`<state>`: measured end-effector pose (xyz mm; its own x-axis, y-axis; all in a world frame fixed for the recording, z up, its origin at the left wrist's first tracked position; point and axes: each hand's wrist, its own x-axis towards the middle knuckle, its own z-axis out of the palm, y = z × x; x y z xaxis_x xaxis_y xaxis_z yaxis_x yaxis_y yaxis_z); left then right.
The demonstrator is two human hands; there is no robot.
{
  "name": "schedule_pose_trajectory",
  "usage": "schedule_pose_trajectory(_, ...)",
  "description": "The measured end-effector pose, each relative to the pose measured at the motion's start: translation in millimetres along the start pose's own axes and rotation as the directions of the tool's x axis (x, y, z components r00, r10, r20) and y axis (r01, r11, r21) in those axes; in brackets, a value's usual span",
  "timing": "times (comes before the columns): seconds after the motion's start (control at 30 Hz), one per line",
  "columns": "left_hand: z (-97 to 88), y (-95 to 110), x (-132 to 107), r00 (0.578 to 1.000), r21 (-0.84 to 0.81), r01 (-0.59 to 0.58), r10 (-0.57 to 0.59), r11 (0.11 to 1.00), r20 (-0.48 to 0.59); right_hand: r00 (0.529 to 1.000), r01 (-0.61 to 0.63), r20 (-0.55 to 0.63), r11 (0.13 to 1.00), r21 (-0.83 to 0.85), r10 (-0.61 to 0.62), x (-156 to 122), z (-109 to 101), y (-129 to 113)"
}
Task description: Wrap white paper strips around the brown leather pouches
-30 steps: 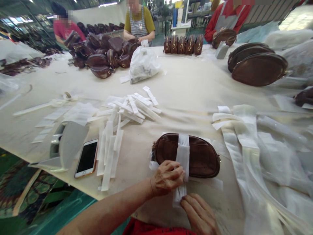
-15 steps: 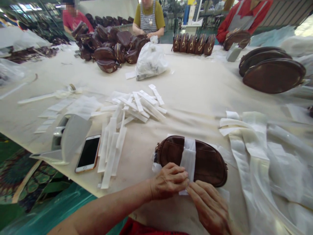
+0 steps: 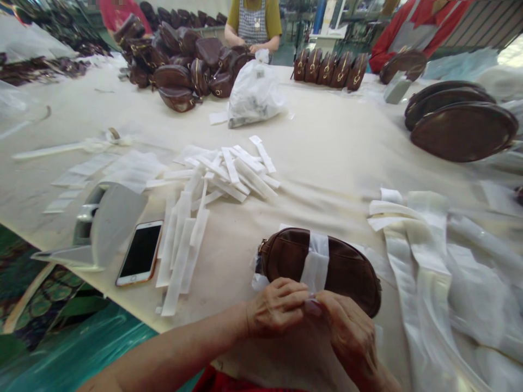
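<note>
A brown leather pouch (image 3: 347, 267) lies on the cream table (image 3: 327, 158) right in front of me, with a white foam strip (image 3: 316, 261) wrapped over its middle. My left hand (image 3: 275, 305) is closed at the pouch's near edge, its fingers pinching the lower end of the strip. My right hand (image 3: 347, 332) meets it from the right, fingers curled and pressed onto the same strip end. The end of the strip itself is hidden under my fingers.
Loose white strips (image 3: 212, 185) are piled to the left, beside a phone (image 3: 139, 260) and a grey tape dispenser (image 3: 102, 226). Long foam sheets (image 3: 429, 261) lie to the right. Brown bags (image 3: 183, 65), a white plastic bag (image 3: 255, 95) and other workers stand across the table.
My right hand rose from below the strip's dangling end to meet my left hand at the pouch's edge. The strip end, hanging loose before, is now folded in under both hands.
</note>
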<state>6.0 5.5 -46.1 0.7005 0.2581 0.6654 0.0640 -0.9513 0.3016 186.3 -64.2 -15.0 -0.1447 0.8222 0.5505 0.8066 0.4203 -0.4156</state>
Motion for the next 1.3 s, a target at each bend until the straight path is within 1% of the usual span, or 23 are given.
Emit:
schedule_pose_trajectory(0.17,-4.5,0.3,2.4,1.000,-0.073,-0.005,0.006,0.997,0.018,0.995,-0.099,-0.003,0.995,0.005,0.099,-1.6,5.5,-2.1)
schedule_pose_trajectory(0.3,-4.9,3.6,3.1,0.999,-0.082,0.048,-0.047,0.996,0.014,0.990,-0.140,-0.012,0.990,-0.002,0.140,-1.4,7.5,-2.3)
schedule_pose_trajectory(0.37,-4.2,4.5,3.9,0.998,-0.058,0.061,-0.060,0.996,0.004,0.987,-0.158,-0.011,0.987,-0.005,0.158,-0.4,8.4,-2.6)
schedule_pose_trajectory(0.5,-3.9,4.6,8.0,1.000,0.054,-0.009,0.008,0.998,0.026,0.984,-0.180,-0.005,0.984,-0.003,0.180,1.9,10.2,-3.7)
schedule_pose_trajectory(0.57,-4.5,5.6,9.9,0.999,0.108,-0.021,0.017,0.994,0.039,0.981,-0.192,-0.007,0.981,-0.006,0.192,2.4,11.2,-4.5)
schedule_pose_trajectory(0.7,-4.4,10.0,10.5,0.998,0.150,0.027,-0.036,0.988,0.052,0.979,-0.205,-0.014,0.978,-0.025,0.205,1.9,13.7,-6.5)
schedule_pose_trajectory(0.77,-3.0,11.2,9.7,0.999,0.148,0.033,-0.038,0.988,0.034,0.977,-0.212,-0.017,0.976,-0.045,0.211,1.5,15.5,-7.4)
schedule_pose_trajectory(0.83,-1.5,10.9,9.2,1.000,0.142,-0.008,0.004,0.990,0.025,0.976,-0.218,-0.028,0.973,-0.073,0.216,1.3,17.6,-8.0)
schedule_pose_trajectory(0.93,-2.1,9.2,10.5,0.996,0.152,-0.073,0.064,0.986,0.065,0.974,-0.226,-0.047,0.965,-0.130,0.222,1.6,20.9,-8.5)
schedule_pose_trajectory(1.07,-6.7,8.6,14.6,0.989,0.189,-0.070,0.044,0.980,0.142,0.969,-0.246,-0.063,0.951,-0.189,0.238,3.3,23.4,-10.3)
schedule_pose_trajectory(1.3,-6.8,11.0,14.2,0.989,0.209,-0.056,0.026,0.976,0.143,0.948,-0.310,-0.027,0.904,-0.296,0.317,8.9,22.7,-11.6)
